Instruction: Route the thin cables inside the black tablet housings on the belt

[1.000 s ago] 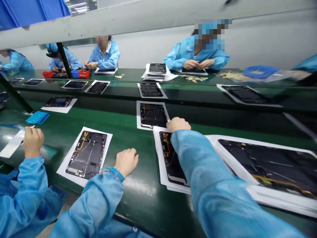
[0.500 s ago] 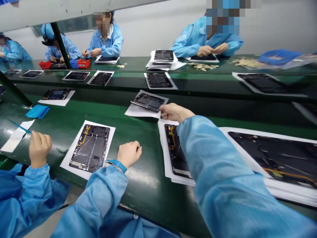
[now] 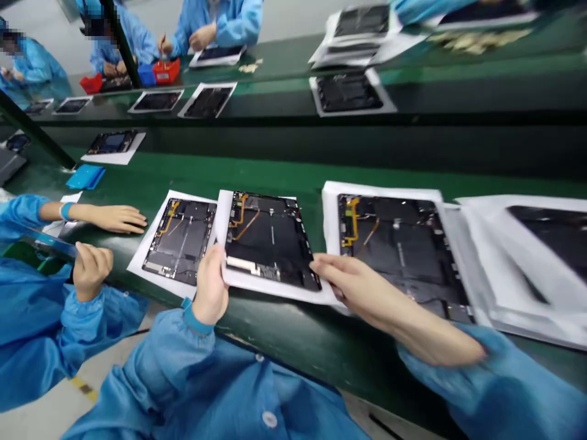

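An opened tablet body with orange flex cables lies on a white sheet (image 3: 268,241) at the near edge of the green bench (image 3: 293,342). My left hand (image 3: 211,287) is closed on the sheet's left edge. My right hand (image 3: 362,287) pinches its lower right corner. The sheet overlaps a similar tablet on paper (image 3: 181,238) to its left. Another tablet on paper (image 3: 398,244) lies just to its right.
A co-worker on the left rests one hand (image 3: 114,217) flat on the bench and holds a thin strip in the other (image 3: 92,269). More tablets on sheets (image 3: 545,244) lie right and on the far belt (image 3: 348,91). Blue cloth (image 3: 85,176) and red bins (image 3: 166,70) sit far left.
My right hand lifted the tablet on its sheet from the far side and brought it to the near edge. My left hand took hold of its left edge. The view tilted down.
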Motion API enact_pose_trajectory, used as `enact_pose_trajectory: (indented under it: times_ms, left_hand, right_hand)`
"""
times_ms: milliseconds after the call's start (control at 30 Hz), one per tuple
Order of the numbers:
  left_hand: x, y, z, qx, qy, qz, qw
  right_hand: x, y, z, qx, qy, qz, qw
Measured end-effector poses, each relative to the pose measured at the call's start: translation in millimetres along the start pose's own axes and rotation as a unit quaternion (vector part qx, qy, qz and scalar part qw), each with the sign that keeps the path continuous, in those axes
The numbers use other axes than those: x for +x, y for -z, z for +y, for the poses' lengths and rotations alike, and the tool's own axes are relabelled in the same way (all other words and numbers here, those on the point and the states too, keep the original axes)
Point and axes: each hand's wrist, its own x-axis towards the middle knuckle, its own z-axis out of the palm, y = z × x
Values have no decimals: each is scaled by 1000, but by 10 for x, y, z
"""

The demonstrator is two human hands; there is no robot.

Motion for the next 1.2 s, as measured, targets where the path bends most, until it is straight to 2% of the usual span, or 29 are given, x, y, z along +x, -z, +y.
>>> enact_pose_trajectory:
  times_ms: [67, 167, 233, 300, 400, 467, 600, 700, 767, 833, 1000, 1100, 1200]
  left_hand:
    - [-226, 206, -98, 102, 7, -34, 994]
    - [-499, 496, -97, 218, 70, -158, 961]
    - [-606, 618, 3, 303, 86, -234, 920]
    - [-647, 649, 135, 430, 59, -257, 863]
    - [-604, 515, 295, 618, -39, -186, 763]
    - [-528, 323, 334, 681, -98, -151, 710]
    - [-330, -139, 296, 741, -130, -189, 631]
    - [-253, -340, 290, 771, -127, -214, 586]
    - [-274, -337, 326, 778, -136, -226, 570]
    - [-334, -239, 368, 782, -151, -210, 567]
    - [-411, 117, 297, 801, -132, -73, 580]
    - [-352, 246, 148, 792, -130, -50, 594]
    - [-278, 327, 32, 749, -200, -60, 628]
  right_hand:
    - [-302, -32, 152, -43, -9, -43, 998]
    - [-629, -42, 336, -137, 13, -78, 987]
    - [-775, -22, 430, -196, 15, -89, 976]
    - [-868, 17, 486, -244, 8, -97, 965]
    - [-899, 90, 468, -324, 23, -75, 943]
    - [-848, 121, 388, -379, 53, -43, 923]
    - [-599, 63, 123, -424, 126, -17, 897]
    - [-298, -84, -68, -406, 188, -13, 894]
    - [-64, -208, -158, -379, 236, 3, 895]
    - [161, -337, -224, -355, 257, 27, 898]
    - [519, -641, -353, -348, 220, 52, 910]
    - [599, -764, -413, -367, 191, 52, 909]
    - [640, -817, -433, -382, 179, 52, 905]
